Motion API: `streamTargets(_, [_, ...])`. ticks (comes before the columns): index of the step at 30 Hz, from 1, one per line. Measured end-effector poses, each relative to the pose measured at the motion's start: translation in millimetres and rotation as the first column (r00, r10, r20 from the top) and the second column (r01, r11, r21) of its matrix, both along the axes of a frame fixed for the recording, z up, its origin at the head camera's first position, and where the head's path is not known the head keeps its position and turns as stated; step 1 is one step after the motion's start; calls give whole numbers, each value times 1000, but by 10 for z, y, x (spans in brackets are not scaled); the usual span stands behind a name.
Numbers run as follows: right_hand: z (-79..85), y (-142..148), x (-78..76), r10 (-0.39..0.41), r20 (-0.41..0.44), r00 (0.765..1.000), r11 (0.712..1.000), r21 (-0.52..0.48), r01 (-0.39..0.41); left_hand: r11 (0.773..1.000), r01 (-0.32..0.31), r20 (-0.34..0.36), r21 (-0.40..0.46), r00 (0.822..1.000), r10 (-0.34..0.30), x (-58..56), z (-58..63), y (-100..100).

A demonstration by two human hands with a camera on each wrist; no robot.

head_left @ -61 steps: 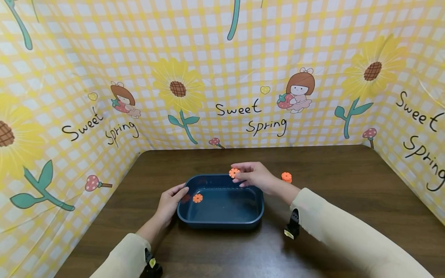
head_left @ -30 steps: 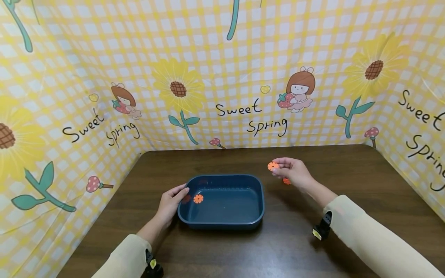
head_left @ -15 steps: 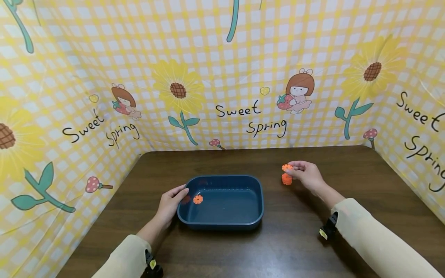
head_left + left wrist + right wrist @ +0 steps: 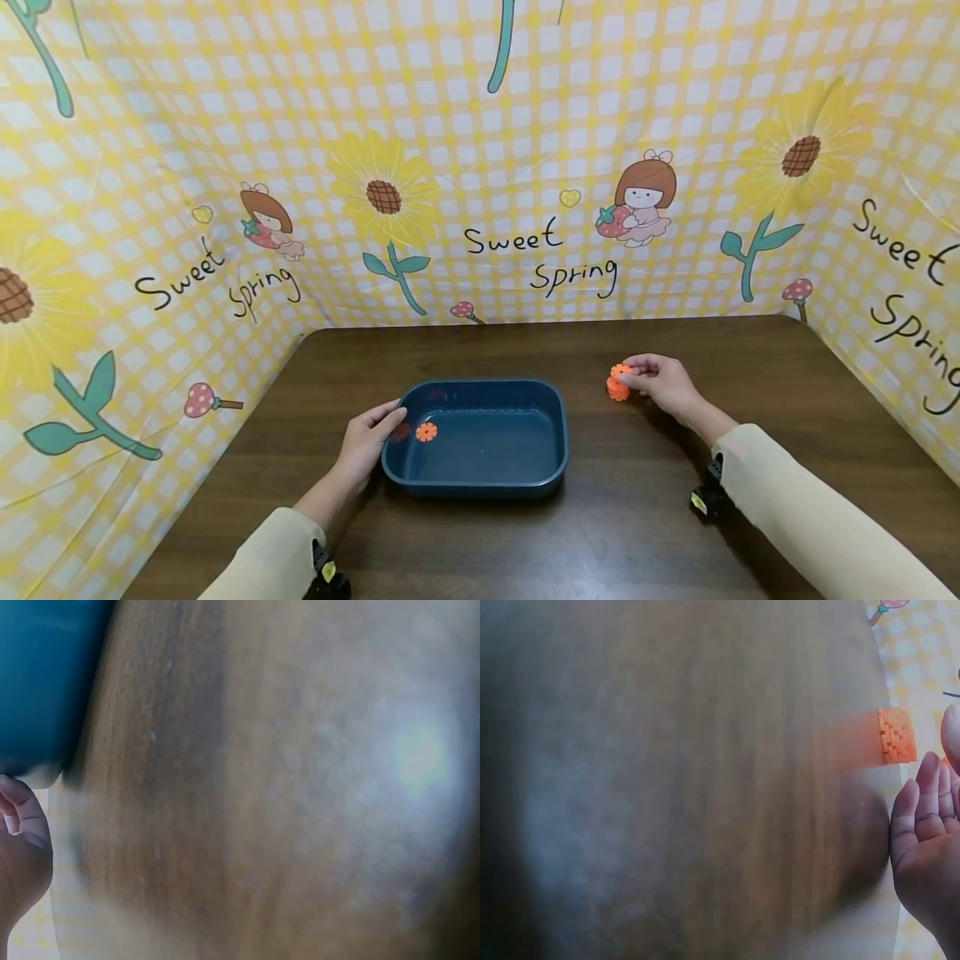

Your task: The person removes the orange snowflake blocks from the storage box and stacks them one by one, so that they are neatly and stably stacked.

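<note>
A dark blue rectangular tray (image 4: 480, 486) stands mid-table. My left hand (image 4: 365, 437) grips its left rim, thumb over the edge and fingers along the outside; the left wrist view catches part of this hand (image 4: 22, 855) beside the tray's blue wall (image 4: 49, 682). One flat orange interlocking disc (image 4: 426, 432) with a notched edge lies inside the tray at the left. My right hand (image 4: 663, 385) pinches another orange disc (image 4: 621, 371) between thumb and fingers, right at the top of a short stack of orange discs (image 4: 617, 390). In the right wrist view the stack (image 4: 897, 736) stands near my fingers (image 4: 906, 806).
The brown wooden table (image 4: 480, 550) reaches back to a yellow checked cloth (image 4: 480, 150) hung at the back and both sides. A black wrist camera (image 4: 708, 492) sits at the right sleeve, another camera (image 4: 327, 571) at the left.
My right hand has carried the pinched disc from over the tray's back right corner rightward to the stack, then slightly down. My left hand has stayed on the tray's rim.
</note>
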State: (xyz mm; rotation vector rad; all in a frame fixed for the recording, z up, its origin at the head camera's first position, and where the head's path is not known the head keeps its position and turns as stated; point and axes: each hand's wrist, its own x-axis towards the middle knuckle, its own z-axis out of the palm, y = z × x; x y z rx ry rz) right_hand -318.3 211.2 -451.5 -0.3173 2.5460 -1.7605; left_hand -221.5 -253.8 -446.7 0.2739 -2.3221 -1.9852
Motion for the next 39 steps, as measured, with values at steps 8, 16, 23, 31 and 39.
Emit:
streamTargets(8, [-18, -37, -54, 15, -3, 1000, 999, 35, -15, 1000, 4, 0, -8, 1000, -4, -2, -5, -2])
streamTargets(16, [-56, -18, -83, -4, -5, 1000, 998, 66, 4, 1000, 0, 14, -13, 1000, 0, -10, 12, 0])
streamTargets(23, [-67, -14, -94, 11, -20, 1000, 995, 97, -9, 1000, 6, 18, -27, 1000, -6, -1, 24, 2])
streamTargets(31, [-37, -23, -83, 6, -20, 1000, 991, 137, -3, 1000, 3, 27, -18, 1000, -2, -6, 18, -9])
streamTargets(39, [-24, -21, -51, 0, -24, 1000, 988, 153, 4, 1000, 9, 42, -12, 999, -9, -13, 17, -21])
